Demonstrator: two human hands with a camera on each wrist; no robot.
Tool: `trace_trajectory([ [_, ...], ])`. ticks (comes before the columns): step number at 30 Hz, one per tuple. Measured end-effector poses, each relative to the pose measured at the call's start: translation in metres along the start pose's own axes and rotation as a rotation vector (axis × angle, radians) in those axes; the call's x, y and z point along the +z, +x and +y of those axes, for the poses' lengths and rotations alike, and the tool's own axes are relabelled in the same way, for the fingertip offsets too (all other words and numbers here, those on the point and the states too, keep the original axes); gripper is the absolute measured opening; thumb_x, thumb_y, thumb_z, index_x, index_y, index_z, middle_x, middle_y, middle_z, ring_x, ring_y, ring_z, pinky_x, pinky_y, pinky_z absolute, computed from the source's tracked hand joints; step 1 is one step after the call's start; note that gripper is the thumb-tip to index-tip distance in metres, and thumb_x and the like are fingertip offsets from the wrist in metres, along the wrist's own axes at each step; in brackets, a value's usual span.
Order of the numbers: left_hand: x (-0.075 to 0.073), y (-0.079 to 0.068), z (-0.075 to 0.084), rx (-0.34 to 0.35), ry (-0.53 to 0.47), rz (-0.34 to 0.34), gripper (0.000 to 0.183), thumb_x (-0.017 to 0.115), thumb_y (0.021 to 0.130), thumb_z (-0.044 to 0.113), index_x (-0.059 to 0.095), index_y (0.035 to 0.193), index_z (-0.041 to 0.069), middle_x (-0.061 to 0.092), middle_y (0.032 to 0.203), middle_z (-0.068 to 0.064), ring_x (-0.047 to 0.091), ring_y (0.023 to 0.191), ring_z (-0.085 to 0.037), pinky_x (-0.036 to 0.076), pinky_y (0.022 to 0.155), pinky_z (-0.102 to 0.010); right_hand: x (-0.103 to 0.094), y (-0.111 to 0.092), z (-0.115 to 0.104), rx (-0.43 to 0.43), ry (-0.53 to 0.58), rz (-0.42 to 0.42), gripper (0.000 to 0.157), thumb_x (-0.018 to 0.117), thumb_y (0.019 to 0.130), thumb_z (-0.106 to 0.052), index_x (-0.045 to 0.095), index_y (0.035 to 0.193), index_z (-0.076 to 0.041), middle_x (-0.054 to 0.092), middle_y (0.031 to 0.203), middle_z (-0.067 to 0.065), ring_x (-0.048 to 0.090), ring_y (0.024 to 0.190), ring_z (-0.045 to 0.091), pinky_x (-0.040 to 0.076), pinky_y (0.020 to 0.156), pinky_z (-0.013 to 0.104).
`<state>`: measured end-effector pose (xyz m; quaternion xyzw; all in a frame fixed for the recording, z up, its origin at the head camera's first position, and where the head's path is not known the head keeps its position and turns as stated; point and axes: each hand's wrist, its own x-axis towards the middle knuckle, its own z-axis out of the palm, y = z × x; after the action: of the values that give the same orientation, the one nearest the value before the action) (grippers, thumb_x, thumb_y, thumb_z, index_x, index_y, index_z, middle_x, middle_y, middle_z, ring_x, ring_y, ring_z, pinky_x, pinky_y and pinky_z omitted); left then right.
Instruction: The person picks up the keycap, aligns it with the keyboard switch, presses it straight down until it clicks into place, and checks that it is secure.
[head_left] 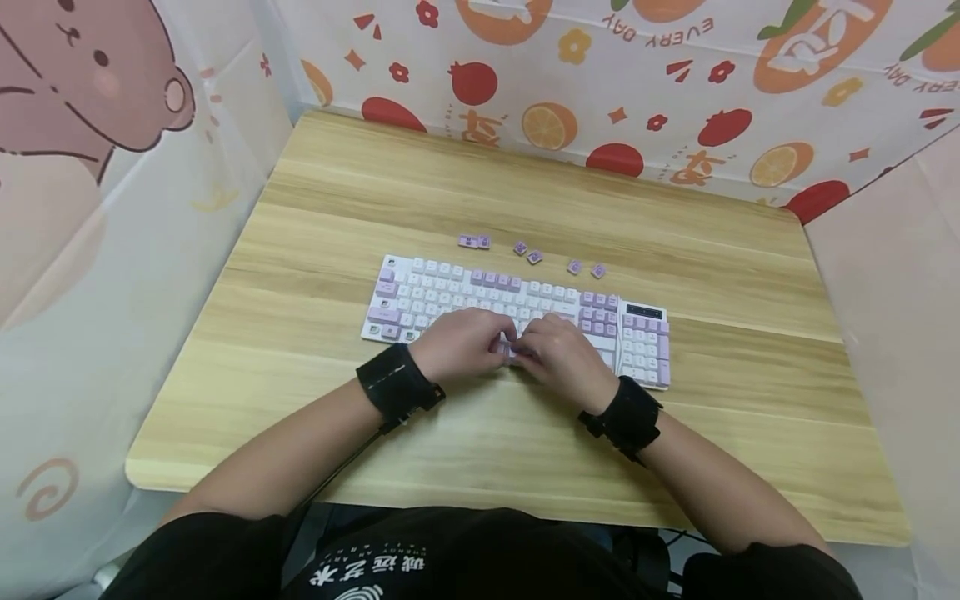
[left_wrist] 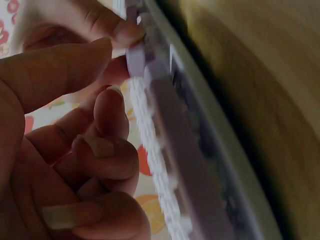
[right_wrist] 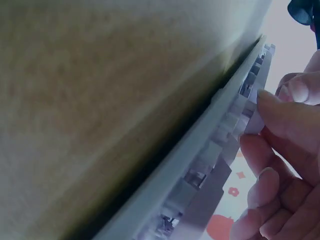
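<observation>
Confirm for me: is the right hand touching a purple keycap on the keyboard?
Touching. The right wrist view shows it: the right hand pinches a purple keycap between thumb and finger, at the near edge of the keyboard.

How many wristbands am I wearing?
2: one black wristband behind your left hand, the other black wristband behind your right hand, both hands at the purple-and-white keyboard.

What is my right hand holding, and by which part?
The right hand pinches a purple keycap by what look like opposite sides, at the keyboard's front row.
</observation>
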<state>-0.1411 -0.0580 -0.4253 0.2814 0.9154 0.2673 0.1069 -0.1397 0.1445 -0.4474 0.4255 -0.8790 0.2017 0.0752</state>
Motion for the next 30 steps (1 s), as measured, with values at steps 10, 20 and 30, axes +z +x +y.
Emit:
trace_trajectory([
  [10,0.012,0.007,-0.005,-0.039,-0.010,0.016,0.008,0.072,0.083,0.020,0.072,0.091,0.018,0.063,0.076,0.008,0.058,0.069,-0.011,0.047,0.061,-0.028,0.001,0.000,0.001,0.015,0.030,-0.003,0.014,0.080,0.082,-0.018,0.076,0.094,-0.011,0.069,0.086,-0.003,0.056,0.082,0.012,0.045,0.073,0.025],
  [20,0.020,0.005,-0.011,-0.050,-0.030,0.061,0.006,0.075,0.083,0.025,0.071,0.086,0.021,0.059,0.071,0.010,0.055,0.067,-0.009,0.045,0.058,-0.027,0.006,0.000,0.001,-0.020,0.038,-0.015,0.009,0.078,0.084,-0.014,0.073,0.088,-0.009,0.061,0.081,-0.003,0.051,0.077,0.011,0.044,0.067,0.022],
  [30,0.020,0.005,-0.012,-0.048,-0.034,0.074,0.003,0.073,0.084,0.024,0.070,0.083,0.022,0.062,0.075,0.011,0.057,0.070,-0.008,0.046,0.061,-0.028,0.004,0.004,0.005,-0.028,-0.008,-0.029,0.009,0.079,0.084,-0.019,0.077,0.087,-0.012,0.063,0.080,-0.003,0.054,0.076,0.012,0.044,0.066,0.024],
])
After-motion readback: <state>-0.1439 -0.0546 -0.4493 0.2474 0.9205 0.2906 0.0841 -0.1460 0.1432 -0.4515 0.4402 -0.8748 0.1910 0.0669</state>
